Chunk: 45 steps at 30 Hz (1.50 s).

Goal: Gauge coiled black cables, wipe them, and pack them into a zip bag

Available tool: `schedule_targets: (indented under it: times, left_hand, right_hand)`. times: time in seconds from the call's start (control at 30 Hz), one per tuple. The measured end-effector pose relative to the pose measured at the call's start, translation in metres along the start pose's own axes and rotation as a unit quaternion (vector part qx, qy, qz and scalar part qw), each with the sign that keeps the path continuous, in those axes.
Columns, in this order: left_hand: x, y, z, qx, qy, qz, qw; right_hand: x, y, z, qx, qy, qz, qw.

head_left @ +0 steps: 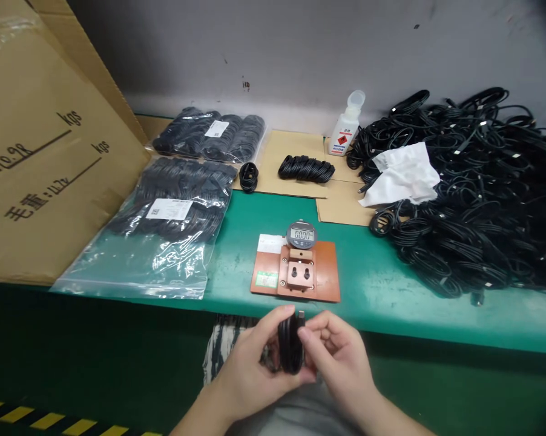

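Black on our coiled cable (290, 351), then green right across the tabletop (364, 272), orange-brown on the gauge stand (328, 272), and there we had yellow-and-dark stripes on the floor marking (16, 415)!

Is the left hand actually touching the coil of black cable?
Touching: the head view plainly shows the left hand holding the coil of black cable, clasped between its digits.

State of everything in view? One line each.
Left hand: holding coil
Right hand: pinching connector
Coil: wound
Connector: uncapped
Gauge: on, reads 0.000
Bottle: upright, cap looks open
Cable pile: heaped
Cloth: crumpled, on pile
Front bag: partly filled, seal unclear
Rear bag: filled, seal unclear
Coil row: side by side
Lone coil: wound
Carton: inside hidden
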State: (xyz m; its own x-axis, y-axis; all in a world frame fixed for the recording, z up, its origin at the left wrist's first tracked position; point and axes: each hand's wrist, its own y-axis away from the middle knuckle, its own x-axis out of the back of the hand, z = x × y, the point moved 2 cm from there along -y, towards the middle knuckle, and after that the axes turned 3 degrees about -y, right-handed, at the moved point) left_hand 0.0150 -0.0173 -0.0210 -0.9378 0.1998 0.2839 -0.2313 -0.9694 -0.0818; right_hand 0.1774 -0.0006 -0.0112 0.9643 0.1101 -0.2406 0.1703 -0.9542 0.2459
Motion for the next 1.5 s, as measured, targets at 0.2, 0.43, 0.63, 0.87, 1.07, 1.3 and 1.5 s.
schedule_targets:
  times: [0.2,0.43,0.63,0.87,1.07,1.3,1.5]
  left_hand:
    - [-0.006,0.001,0.006,0.140,0.091,-0.043,0.985]
    - [-0.001,-0.001,0.017,0.181,0.265,-0.056,0.945]
    - [0.010,-0.002,0.019,0.128,0.387,-0.054,0.912]
    - [0.002,-0.004,0.025,0.121,0.440,-0.081,0.886]
    - [-0.003,-0.004,0.020,0.113,0.446,-0.093,0.883]
    - [-0.005,-0.002,0.016,0.125,0.451,-0.091,0.879]
    - [-0.003,0.000,0.016,0.180,0.392,-0.079,0.899]
  right_hand:
    - [0.001,0.000,-0.013,0.141,0.144,-0.030,0.979]
    - [0.006,0.003,-0.008,0.080,0.025,-0.006,0.996]
    - [0.015,-0.008,-0.017,0.008,-0.015,-0.033,0.999]
    - [-0.003,-0.016,-0.020,-0.156,-0.166,-0.146,0.963]
    - [-0.003,-0.017,-0.017,-0.195,-0.231,-0.167,0.938]
    - [-0.002,-0.017,-0.015,-0.196,-0.229,-0.179,0.937]
    - [0.000,-0.018,-0.016,-0.182,-0.197,-0.121,0.956]
